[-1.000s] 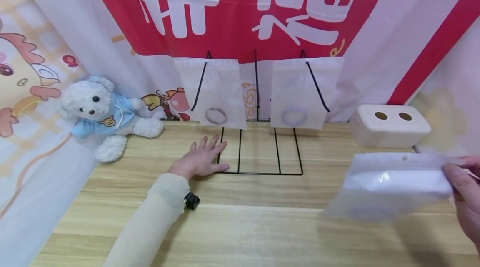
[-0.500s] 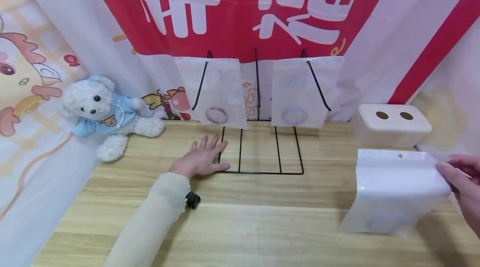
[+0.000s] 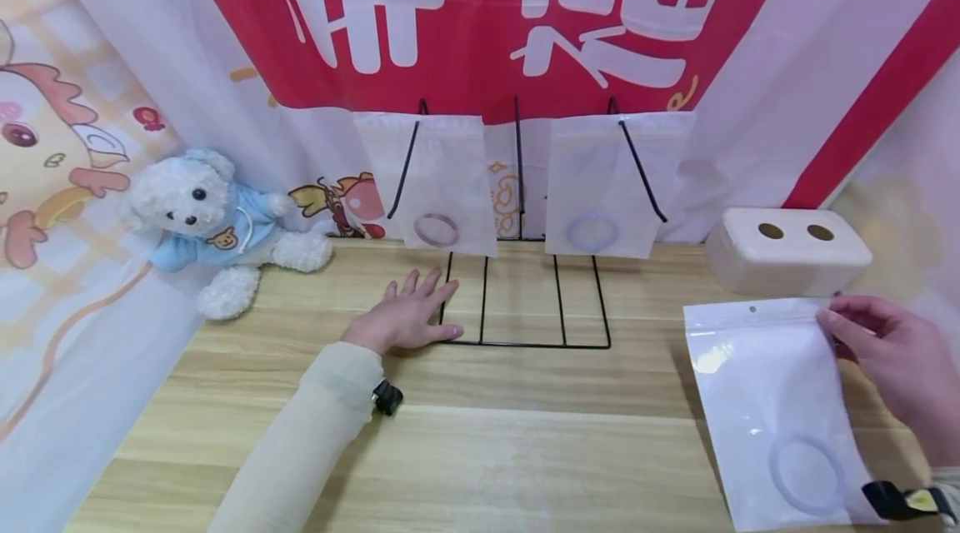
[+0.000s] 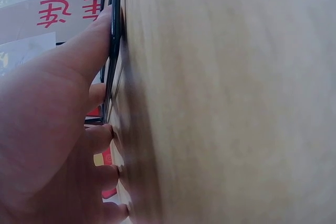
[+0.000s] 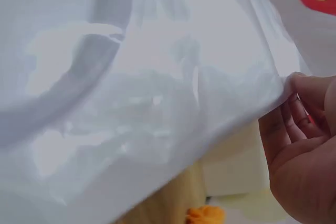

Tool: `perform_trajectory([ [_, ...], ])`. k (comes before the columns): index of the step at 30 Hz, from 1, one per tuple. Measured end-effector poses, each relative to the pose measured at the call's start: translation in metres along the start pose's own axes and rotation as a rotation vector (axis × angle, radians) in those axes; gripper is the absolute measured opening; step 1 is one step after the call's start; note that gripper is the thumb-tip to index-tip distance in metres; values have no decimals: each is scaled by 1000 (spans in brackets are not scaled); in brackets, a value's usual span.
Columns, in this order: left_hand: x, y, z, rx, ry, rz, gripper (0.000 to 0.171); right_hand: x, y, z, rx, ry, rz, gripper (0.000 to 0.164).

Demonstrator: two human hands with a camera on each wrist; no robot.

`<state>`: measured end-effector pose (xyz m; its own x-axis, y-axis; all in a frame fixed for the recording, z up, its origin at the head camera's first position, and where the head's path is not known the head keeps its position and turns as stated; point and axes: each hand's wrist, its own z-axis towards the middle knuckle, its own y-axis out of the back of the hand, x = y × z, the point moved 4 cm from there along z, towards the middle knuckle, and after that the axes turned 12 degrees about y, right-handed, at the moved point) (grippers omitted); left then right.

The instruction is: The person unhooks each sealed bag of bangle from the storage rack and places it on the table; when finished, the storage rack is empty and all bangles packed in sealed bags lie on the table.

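My left hand (image 3: pixel 405 318), fingers spread, rests on the front left corner of a black wire rack (image 3: pixel 525 345) on the wooden table. In the left wrist view the thumb lies along the rack's wire. At the right, my right hand (image 3: pixel 892 358) pinches the upper right edge of a white zip bag (image 3: pixel 765 383), which hangs with a pale lilac ring (image 3: pixel 807 473) showing inside. A small hole sits near the bag's top. Two similar bags hang on the rack's arms: the left bag (image 3: pixel 442 175) with a brownish ring, the right bag (image 3: pixel 607 175) with a pale lilac one.
A white plush bear (image 3: pixel 217 225) in a blue hoodie sits at the back left. Behind the right hand stands a cream box (image 3: pixel 787 254) with two round holes. A red and white printed curtain (image 3: pixel 480 33) hangs close behind the rack.
My right hand has come further into view, moving left with the bag. The bag has swung from folded and tilted to hanging flat, its ring now plain. The left hand stays put.
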<state>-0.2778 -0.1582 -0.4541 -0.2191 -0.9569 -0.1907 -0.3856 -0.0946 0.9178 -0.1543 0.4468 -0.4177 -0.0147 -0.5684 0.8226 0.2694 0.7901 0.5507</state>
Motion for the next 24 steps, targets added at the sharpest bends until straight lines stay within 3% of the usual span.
perform_trajectory([
  [5, -1, 0, 1, 1, 1, 2, 89, -22, -5, 2, 29, -62, -13, 7],
  [9, -1, 0, 1, 1, 0, 2, 89, -30, -8, 2, 49, -122, -80, 39],
  [12, -1, 1, 0, 1, 1, 4, 89, -34, -9, 3, 70, -154, -133, 53],
  [19, -1, 1, 0, 2, -1, 2, 89, -41, -14, 7, 94, -110, -235, 46],
  [24, -1, 1, -1, 0, 1, -2, 89, -46, -18, 11, 121, -129, -331, 43],
])
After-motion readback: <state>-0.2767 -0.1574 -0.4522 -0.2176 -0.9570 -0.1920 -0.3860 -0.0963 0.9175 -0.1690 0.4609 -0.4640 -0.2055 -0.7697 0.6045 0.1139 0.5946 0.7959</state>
